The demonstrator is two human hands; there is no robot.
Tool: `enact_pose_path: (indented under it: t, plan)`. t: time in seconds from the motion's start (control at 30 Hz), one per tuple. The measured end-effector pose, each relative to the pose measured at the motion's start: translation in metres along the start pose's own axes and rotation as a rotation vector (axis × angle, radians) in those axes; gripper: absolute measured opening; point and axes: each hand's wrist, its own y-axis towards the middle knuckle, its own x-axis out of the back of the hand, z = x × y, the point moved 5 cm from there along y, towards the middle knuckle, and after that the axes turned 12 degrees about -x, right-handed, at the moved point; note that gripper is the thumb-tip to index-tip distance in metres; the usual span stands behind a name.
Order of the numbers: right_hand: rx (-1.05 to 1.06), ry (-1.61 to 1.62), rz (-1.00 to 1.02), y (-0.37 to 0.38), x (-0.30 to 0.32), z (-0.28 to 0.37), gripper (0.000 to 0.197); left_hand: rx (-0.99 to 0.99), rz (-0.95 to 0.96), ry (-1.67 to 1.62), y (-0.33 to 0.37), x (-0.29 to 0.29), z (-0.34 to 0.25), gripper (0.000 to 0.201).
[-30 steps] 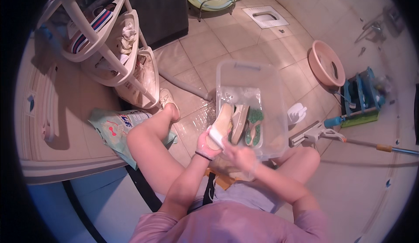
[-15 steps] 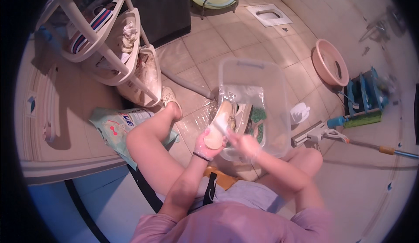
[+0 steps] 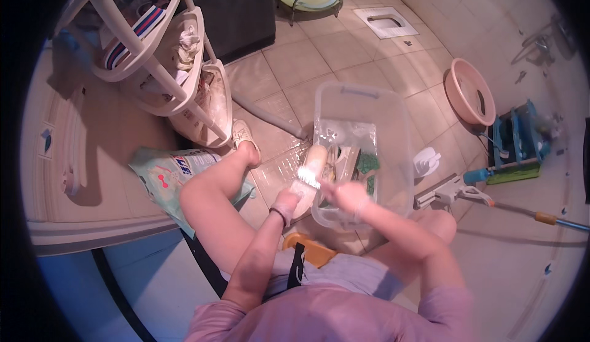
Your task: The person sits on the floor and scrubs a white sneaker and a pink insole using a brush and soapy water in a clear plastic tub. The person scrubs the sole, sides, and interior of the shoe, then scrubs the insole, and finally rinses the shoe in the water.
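My left hand [image 3: 286,202] is closed round the heel end of a pale shoe [image 3: 316,156], held at the near left side of a clear plastic bin [image 3: 393,111]. Its long sole-shaped face is turned toward me. A brush with white bristles [image 3: 308,178] lies across the shoe's middle. My right hand [image 3: 348,197] grips the brush, its fingers blurred by motion. Inside the bin are a pale sneaker [image 3: 348,161] and a green bristly or meshed thing [image 3: 369,165] whose kind I cannot make out.
A tiered plastic rack [image 3: 212,105] with shoes and cloths stands at left, above a green plastic bag [image 3: 157,173]. A grey hose [image 3: 270,118] runs to the bin. At right are a pink basin [image 3: 458,93], a blue rack [image 3: 513,136] and a floor squeegee [image 3: 455,189].
The shoe has tipped and turned in my left hand, and the brush's white bristles now show plainly across its middle. The whole view has shifted slightly.
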Motion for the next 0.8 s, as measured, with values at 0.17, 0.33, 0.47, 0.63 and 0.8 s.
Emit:
enact_pose_path:
  t: [0.17,0.33,0.47,0.63,0.8]
  plan:
    - [-0.214,0.104,-0.053,0.023,0.024,-0.017,0.037,-0.052,-0.095,0.149,-0.009,-0.018,-0.034,0.028]
    - [-0.085,0.009,0.065,0.005,0.009,0.000,0.038,-0.096,-0.152,-0.068,0.009,-0.014,0.004,0.026]
    - [-0.187,0.046,-0.055,0.030,0.033,-0.012,0.040,0.040,-0.158,-0.201,0.000,-0.027,-0.006,0.025]
    - [0.031,-0.176,0.211,0.005,0.039,0.020,0.039,-0.069,-0.185,-0.082,0.003,-0.017,0.009,0.024]
    - [-0.104,-0.009,0.029,0.039,0.037,-0.002,0.040,0.027,-0.215,-0.048,-0.008,-0.026,-0.010,0.023]
